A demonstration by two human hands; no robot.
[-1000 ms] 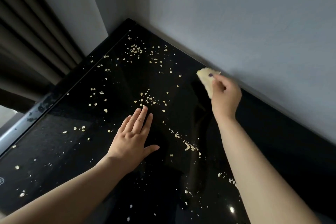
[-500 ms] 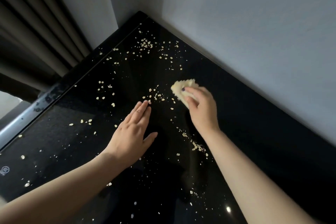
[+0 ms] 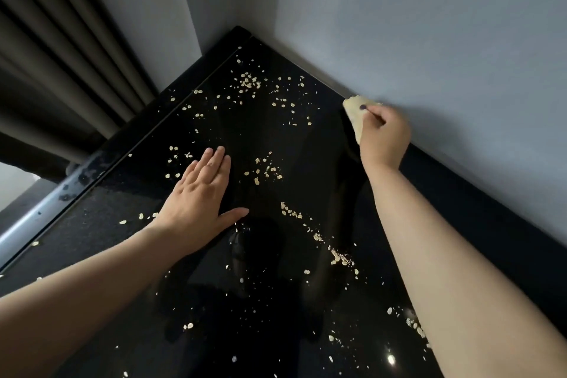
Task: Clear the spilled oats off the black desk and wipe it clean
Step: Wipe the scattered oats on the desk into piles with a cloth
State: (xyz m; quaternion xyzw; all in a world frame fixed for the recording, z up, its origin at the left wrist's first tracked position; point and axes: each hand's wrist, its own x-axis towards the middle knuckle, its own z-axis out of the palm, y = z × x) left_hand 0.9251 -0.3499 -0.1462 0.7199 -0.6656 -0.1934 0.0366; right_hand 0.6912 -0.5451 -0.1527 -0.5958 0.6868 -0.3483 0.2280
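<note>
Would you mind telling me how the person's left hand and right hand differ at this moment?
The left hand lies flat on the black desk, fingers straight; the right hand grips a pale cloth. The left hand is mid-desk among the oats; the right hand is by the wall. Both are bare.
</note>
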